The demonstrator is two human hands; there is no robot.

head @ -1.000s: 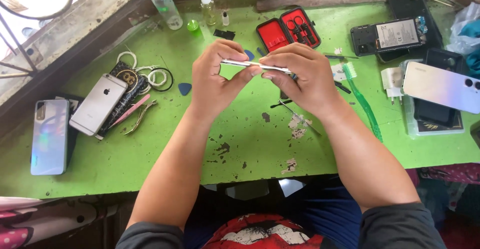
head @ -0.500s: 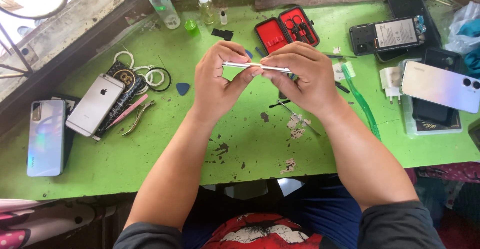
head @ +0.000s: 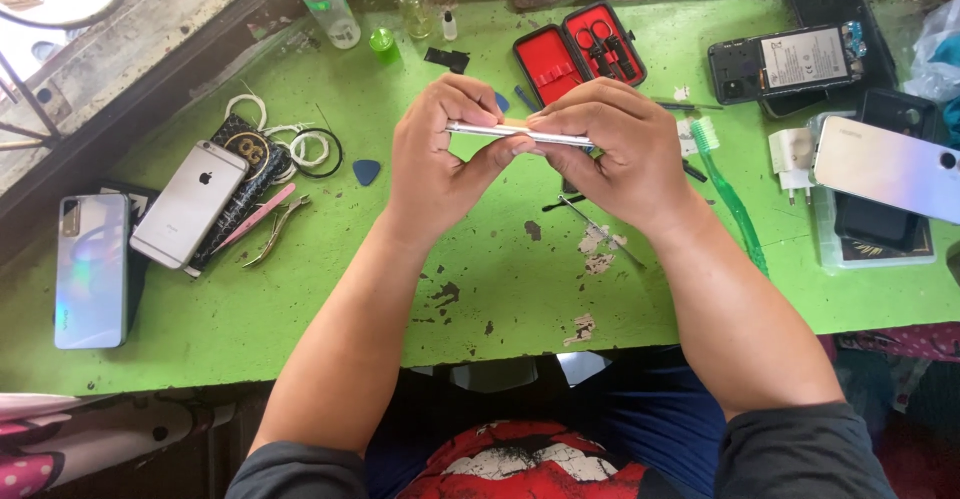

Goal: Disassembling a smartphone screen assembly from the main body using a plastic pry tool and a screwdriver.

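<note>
Above the middle of the green worktop (head: 300, 329), a slim silver tool (head: 505, 134) is held level, clamped between the fingers of the left hand (head: 440, 154) and the right hand (head: 610, 154). Farther off, an open red tool case (head: 578, 57) is seen.

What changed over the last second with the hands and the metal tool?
Hardly anything. Both hands, left hand and right hand, still hold the thin metal tool level between them above the green table. The whole scene sits slightly lower in the picture, which looks like a small head tilt. The phones and red case lie as before.
</note>
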